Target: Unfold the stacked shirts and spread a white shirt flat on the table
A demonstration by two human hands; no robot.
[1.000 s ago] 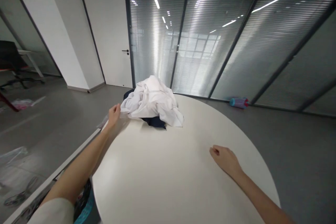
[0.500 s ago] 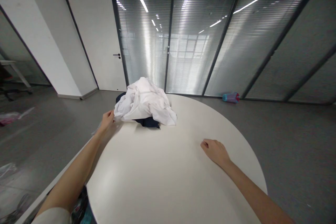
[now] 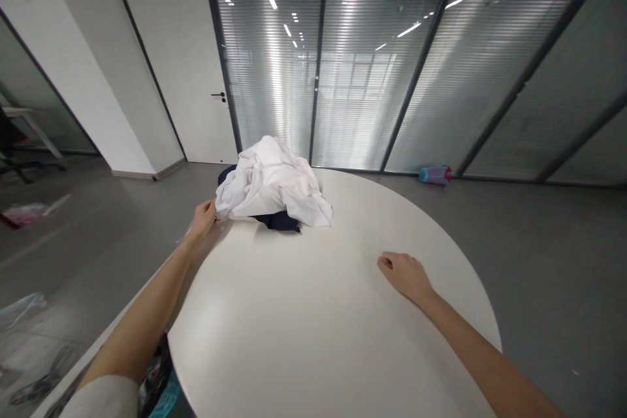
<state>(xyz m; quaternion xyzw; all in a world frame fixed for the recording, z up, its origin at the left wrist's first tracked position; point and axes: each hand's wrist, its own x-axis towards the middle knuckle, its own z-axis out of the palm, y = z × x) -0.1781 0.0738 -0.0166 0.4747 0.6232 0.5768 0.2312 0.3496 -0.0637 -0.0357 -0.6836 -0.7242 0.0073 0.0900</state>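
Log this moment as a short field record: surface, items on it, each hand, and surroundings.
surface: round white table
items: crumpled white garment heaped on a dark garment, at the far edge
left hand: at the white garment's near-left edge, touching it; grip unclear
right hand: loosely curled, resting on the bare tabletop, holding nothing
surroundings: glass partition with blinds, white door, teal and pink cylinder on the floor

- My left hand (image 3: pixel 203 219) meets the edge of the white cloth (image 3: pixel 272 181); my fingertips are lost against the folds, so the grip cannot be read.
- A dark garment (image 3: pixel 277 221) lies mostly buried beneath that heap, only its edges showing.
- The round table (image 3: pixel 304 313) is cut off by the bottom edge.
- My right hand (image 3: pixel 405 275) rests knuckles up, palm and fingertips hidden.
- A small blue and pink object (image 3: pixel 435 174) on the floor is too small to identify.
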